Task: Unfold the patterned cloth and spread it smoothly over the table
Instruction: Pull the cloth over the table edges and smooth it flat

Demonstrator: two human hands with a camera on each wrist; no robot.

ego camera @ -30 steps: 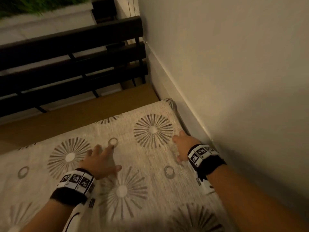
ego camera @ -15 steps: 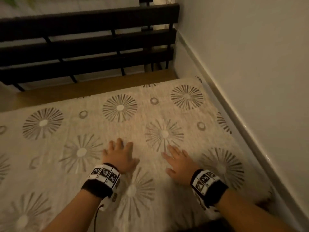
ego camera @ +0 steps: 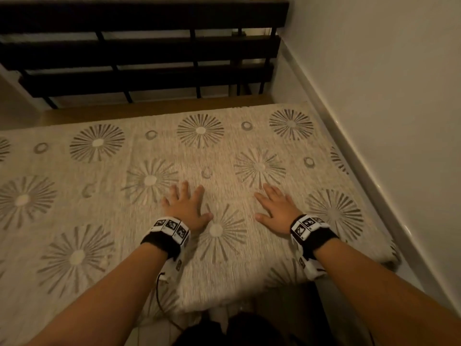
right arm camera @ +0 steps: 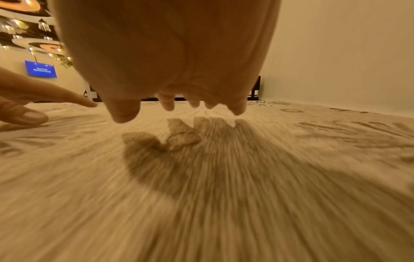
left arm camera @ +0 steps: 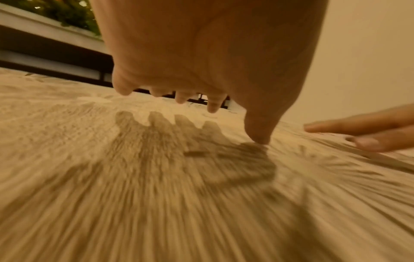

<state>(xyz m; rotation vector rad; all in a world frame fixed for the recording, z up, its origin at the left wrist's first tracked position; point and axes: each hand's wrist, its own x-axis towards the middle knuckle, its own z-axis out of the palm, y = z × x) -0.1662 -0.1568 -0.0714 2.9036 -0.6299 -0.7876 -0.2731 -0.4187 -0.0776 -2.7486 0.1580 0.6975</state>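
Note:
A beige cloth (ego camera: pixel 224 156) printed with grey starbursts and small rings lies spread flat over the table, its near edge hanging over the front. My left hand (ego camera: pixel 185 208) lies palm down on it with straight, spread fingers, near the middle. My right hand (ego camera: pixel 275 211) lies the same way a little to the right. In the left wrist view the left hand (left arm camera: pixel 201 79) hovers just over the cloth (left arm camera: pixel 134 177) with the thumb tip touching. In the right wrist view the right hand (right arm camera: pixel 170 70) has its fingertips at the cloth (right arm camera: pixel 224 177).
A bare strip of wooden table top (ego camera: pixel 149 109) shows beyond the cloth's far edge. A dark slatted bench back (ego camera: pixel 139 46) stands behind it. A pale wall (ego camera: pixel 386 96) with a skirting runs close along the table's right side.
Both hands have slid back toward me over the cloth, from the far right corner to the middle, staying flat. The view has tilted to show more of the near edge.

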